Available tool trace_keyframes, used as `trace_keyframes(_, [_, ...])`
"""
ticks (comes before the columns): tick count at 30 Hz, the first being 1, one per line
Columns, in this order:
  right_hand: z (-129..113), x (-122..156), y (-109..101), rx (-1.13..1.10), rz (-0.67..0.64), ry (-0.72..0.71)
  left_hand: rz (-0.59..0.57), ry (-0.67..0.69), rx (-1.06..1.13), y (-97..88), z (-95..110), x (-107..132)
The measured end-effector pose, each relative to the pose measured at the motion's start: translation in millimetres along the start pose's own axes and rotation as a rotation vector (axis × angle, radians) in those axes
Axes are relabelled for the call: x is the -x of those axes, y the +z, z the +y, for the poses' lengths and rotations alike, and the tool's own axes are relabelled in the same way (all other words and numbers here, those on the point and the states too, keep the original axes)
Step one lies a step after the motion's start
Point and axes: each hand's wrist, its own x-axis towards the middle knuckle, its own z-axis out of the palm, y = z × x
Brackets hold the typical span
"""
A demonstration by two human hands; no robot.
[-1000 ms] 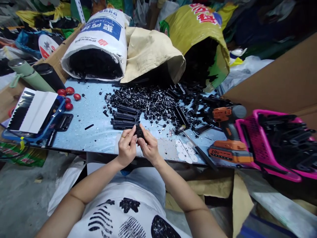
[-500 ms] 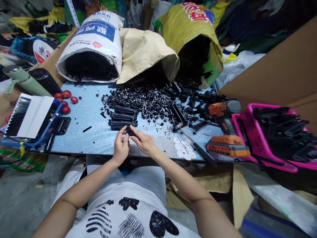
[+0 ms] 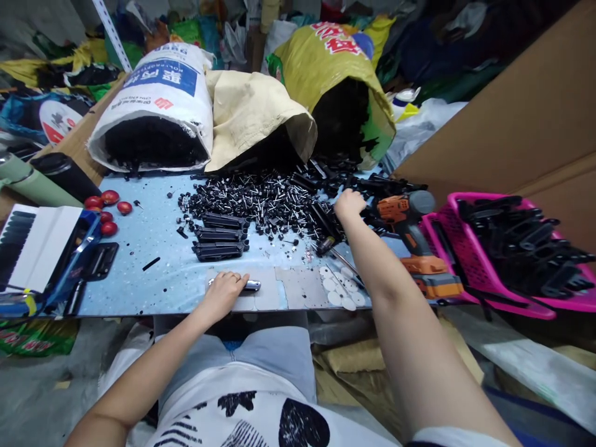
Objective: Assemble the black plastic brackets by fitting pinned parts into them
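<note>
My left hand (image 3: 225, 295) is closed over a long, dark, shiny-ended part (image 3: 252, 285) that lies near the table's front edge; most of it is covered by the fingers. Out to the right, my right hand (image 3: 350, 203) reaches down into a heap of black plastic pieces (image 3: 372, 185). Its fingers are curled, and what they grip is too dark to make out. Just beyond my left hand, several black plastic bars (image 3: 221, 236) lie stacked in a row. Behind them spreads a pile of small black-headed screws or pins (image 3: 261, 198).
An orange cordless drill (image 3: 410, 236) stands right of my right arm, beside a pink basket (image 3: 449, 233) of black parts. White discs (image 3: 333, 285) lie near the front edge. Three open sacks (image 3: 153, 93) line the back. Red fruits (image 3: 109, 197) and a blue tray (image 3: 90, 233) are at left.
My hands, together over a small black part before, are now apart. The right has moved far right to the black pieces; the left rests lower on the dark part. The view has shifted.
</note>
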Motion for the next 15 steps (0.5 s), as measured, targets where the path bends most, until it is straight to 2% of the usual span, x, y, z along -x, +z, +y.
trace_keyframes(4, [12,-30,-6,-0.05,-0.054,0.26,0.031,-0.085,-0.08,5.4,4,5])
trace_keyframes(9, [12,-35,-22,-0.171,-0.083,0.354,0.028,-0.137,-0.024,7.7,5,6])
trace_keyframes(12, [-2,-16,-41,-0.539,-0.1,0.307,0.142,-0.158,0.228,0.5,6,5])
trace_keyframes(14, [-20,15,-50,-0.856,-0.136,0.246,0.264,-0.2,0.467,-6.8,10,1])
trace_keyframes(15, [-31,38,-51,-0.936,-0.17,0.222,0.322,-0.231,0.593,-10.5,14,-3])
